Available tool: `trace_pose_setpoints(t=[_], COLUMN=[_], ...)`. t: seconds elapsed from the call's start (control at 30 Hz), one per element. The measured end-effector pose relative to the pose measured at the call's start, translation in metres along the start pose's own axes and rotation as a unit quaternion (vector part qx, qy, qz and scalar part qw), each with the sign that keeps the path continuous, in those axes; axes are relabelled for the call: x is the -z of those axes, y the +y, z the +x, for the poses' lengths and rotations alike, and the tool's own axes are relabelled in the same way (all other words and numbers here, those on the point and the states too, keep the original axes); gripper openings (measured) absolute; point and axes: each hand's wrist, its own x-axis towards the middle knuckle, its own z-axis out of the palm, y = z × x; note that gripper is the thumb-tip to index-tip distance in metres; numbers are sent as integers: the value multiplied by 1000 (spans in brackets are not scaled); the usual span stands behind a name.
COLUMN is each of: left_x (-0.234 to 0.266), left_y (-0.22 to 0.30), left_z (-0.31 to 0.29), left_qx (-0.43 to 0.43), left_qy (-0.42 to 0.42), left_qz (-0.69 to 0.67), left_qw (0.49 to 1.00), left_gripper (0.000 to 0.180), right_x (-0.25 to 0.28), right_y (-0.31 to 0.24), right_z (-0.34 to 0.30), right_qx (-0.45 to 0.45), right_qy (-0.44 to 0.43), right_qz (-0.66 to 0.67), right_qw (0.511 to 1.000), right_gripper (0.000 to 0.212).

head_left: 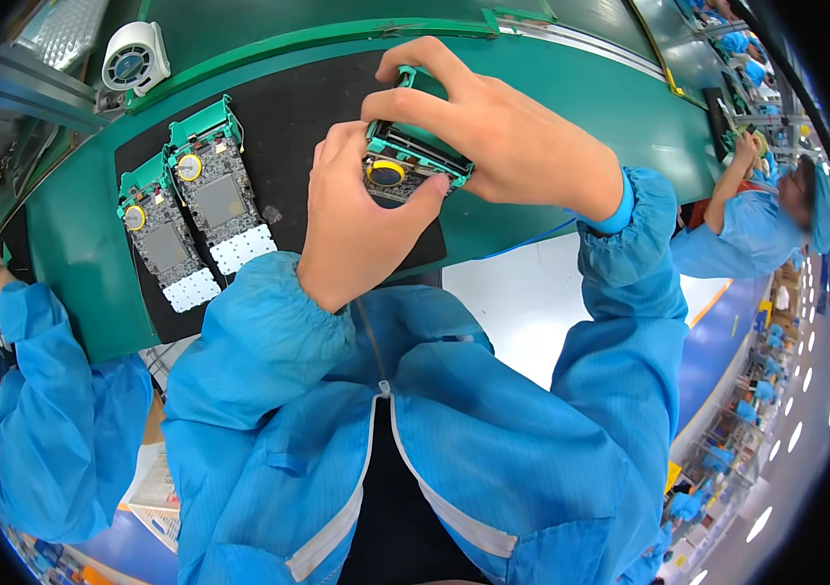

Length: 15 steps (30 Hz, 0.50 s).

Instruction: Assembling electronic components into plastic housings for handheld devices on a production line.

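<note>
Over the black mat (pixel 293 107), both my hands grip a circuit board (pixel 415 148) with a green plastic frame and a round yellow part (pixel 386 174). My left hand (pixel 356 219) is closed round its near left side, thumb pressed near the yellow part. From above and the right, my right hand (pixel 517 141) curls its fingers over the far green edge. Much of the board is hidden by my fingers. To the left, two similar boards lie side by side on the mat: an outer one (pixel 163 247) and an inner one (pixel 220 200), green frames at the far end.
A small white fan (pixel 134 57) stands at the far left of the green bench (pixel 78 268). A green rail (pixel 308 56) runs along the back. A co-worker's sleeve (pixel 59 409) is at the left; another person (pixel 756 214) works at the right. A blue wire (pixel 527 240) crosses the bench edge.
</note>
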Motion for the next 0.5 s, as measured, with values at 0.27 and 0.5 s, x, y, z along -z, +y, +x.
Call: trace_pose_setpoints(t=[0.27,0.5], left_x=[-22,-5], left_y=[-12,-9], left_z=[3,-5], left_qx=[-135,-120], left_qy=[63,80], left_qz=[91,31], left_qw=[985,989], left_gripper=[74,84], right_x=[8,5], right_y=[-2,1], right_z=[-12,10], right_qx=[-52,35], right_qy=[-32,-81], right_qz=[-30,31], right_qw=[998,996], right_gripper=[66,67])
